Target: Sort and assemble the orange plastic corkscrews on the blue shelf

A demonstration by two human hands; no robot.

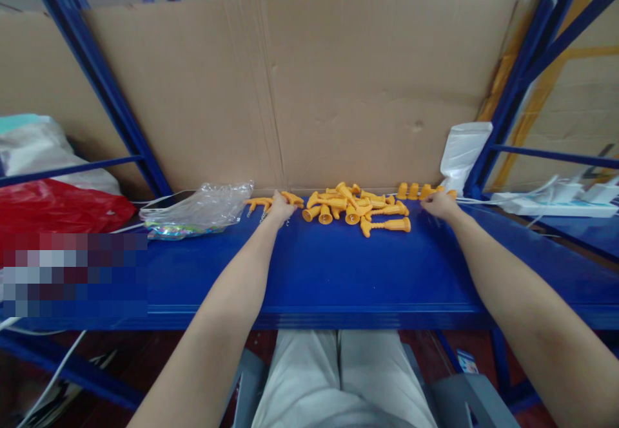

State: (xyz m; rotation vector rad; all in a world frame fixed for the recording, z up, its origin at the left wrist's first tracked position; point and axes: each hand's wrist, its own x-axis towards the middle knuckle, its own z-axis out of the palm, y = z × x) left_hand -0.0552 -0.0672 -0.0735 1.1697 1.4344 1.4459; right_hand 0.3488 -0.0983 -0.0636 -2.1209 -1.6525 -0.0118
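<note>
A heap of several small orange plastic parts (355,207) lies at the back of the blue shelf (338,273), against a cardboard sheet. My left hand (279,209) is at the left end of the heap, its fingers curled around an orange part (293,198); more orange parts (256,204) lie just left of it. My right hand (439,205) rests at the right end, fingers closed beside a short row of upright orange caps (418,190). What the right fingers pinch is too small to make out.
A clear plastic bag (200,209) lies left of the heap. A white bag (463,154) stands by the blue upright at right, with a white power strip (551,205) and cables beyond. Red and white bags (53,202) sit at far left. Cardboard (309,93) walls the back.
</note>
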